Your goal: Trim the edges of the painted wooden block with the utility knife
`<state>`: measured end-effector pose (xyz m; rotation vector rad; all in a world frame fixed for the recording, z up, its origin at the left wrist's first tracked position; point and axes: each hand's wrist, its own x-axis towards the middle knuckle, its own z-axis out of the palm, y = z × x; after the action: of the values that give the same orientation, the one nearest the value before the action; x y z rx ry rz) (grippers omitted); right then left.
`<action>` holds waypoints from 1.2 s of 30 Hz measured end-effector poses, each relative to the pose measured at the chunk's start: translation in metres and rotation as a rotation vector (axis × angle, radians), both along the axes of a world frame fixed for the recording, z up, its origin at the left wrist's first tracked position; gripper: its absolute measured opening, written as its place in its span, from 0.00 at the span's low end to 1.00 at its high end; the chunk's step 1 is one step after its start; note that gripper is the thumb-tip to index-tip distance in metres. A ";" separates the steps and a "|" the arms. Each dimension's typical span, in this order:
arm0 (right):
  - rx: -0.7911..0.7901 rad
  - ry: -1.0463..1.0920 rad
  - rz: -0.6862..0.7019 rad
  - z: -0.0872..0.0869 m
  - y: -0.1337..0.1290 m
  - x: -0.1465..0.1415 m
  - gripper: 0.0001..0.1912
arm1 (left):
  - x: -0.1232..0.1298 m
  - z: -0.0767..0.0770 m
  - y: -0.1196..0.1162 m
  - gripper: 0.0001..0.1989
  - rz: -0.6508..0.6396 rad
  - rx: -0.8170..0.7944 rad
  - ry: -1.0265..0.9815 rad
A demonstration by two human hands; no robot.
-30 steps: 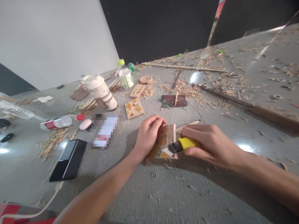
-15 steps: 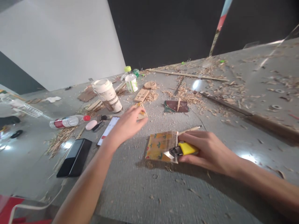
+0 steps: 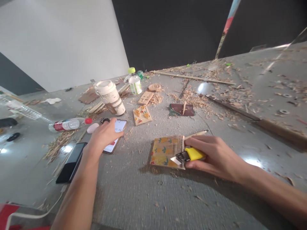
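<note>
My right hand (image 3: 213, 158) is closed around a yellow utility knife (image 3: 194, 153), its blade out and pointing left. Under the blade is a square wooden board (image 3: 165, 150) patterned in orange and green, its right edge against my fingers. A pencil-like stick (image 3: 198, 133) pokes out behind that hand. My left hand (image 3: 103, 135) is over the left side of a phone (image 3: 119, 126) with a lit screen, thumb stretched out. Its other fingertips are partly hidden near a small black object (image 3: 105, 120). A carved wooden tile (image 3: 142, 115) with orange shapes lies farther back.
Behind stand a lidded cup (image 3: 111, 97) and a bottle with a green cap (image 3: 134, 82). A red-labelled bottle (image 3: 68, 124) and a black device (image 3: 70, 163) lie left. Wood shavings (image 3: 155, 98), a dark red piece (image 3: 188, 109) and a long wooden strip (image 3: 283, 129) are also there.
My left hand has moved left from the carved tile to the phone, uncovering the tile. The black device has shifted and tilted slightly. My right hand still holds the knife at the board.
</note>
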<state>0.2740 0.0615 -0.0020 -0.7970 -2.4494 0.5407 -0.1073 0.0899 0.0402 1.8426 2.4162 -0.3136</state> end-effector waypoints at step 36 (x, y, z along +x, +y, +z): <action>0.018 -0.002 -0.009 0.003 -0.010 -0.003 0.17 | 0.101 -0.032 -0.026 0.42 -0.723 0.296 -1.122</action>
<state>0.2715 0.0514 0.0011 -0.8016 -2.4476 0.5144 -0.0062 0.0640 0.0078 2.0703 1.0548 0.8551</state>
